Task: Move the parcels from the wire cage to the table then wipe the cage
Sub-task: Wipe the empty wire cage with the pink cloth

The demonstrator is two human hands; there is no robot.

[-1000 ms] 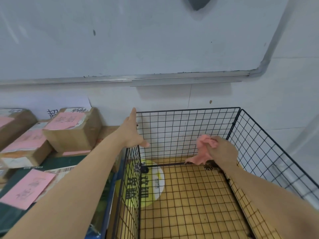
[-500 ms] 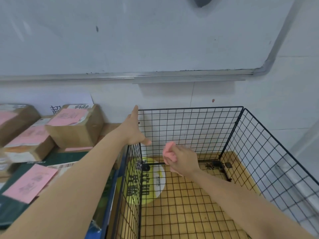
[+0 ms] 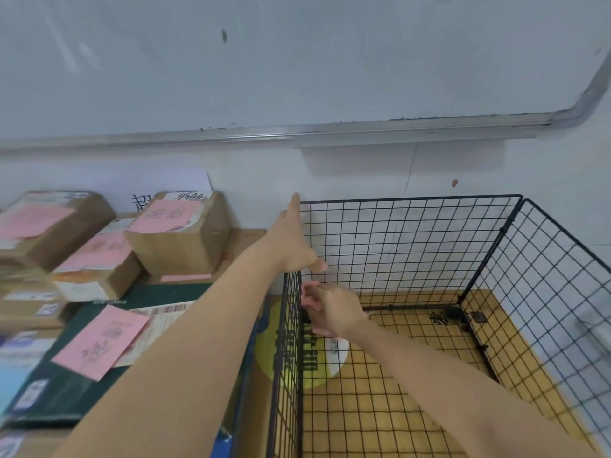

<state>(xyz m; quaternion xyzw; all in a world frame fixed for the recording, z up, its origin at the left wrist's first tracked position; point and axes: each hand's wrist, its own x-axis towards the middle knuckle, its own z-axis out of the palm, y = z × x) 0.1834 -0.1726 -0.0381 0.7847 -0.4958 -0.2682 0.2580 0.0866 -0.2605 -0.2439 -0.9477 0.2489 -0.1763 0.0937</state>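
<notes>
**Black mesh, pink cloth, brown boxes**

Your wire cage (image 3: 410, 199) is black, in a square grid, over ochre floor tiles (image 3: 396, 408) lined dark. Your right hand (image 3: 334, 312) holds a pink cloth (image 3: 309, 302). The cardboard parcels (image 3: 180, 246) are brown with pink slips (image 3: 165, 215). One dark green parcel (image 3: 66, 388) carries a pink slip too.

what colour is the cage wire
Black; the cage shows best in the head view.
</notes>
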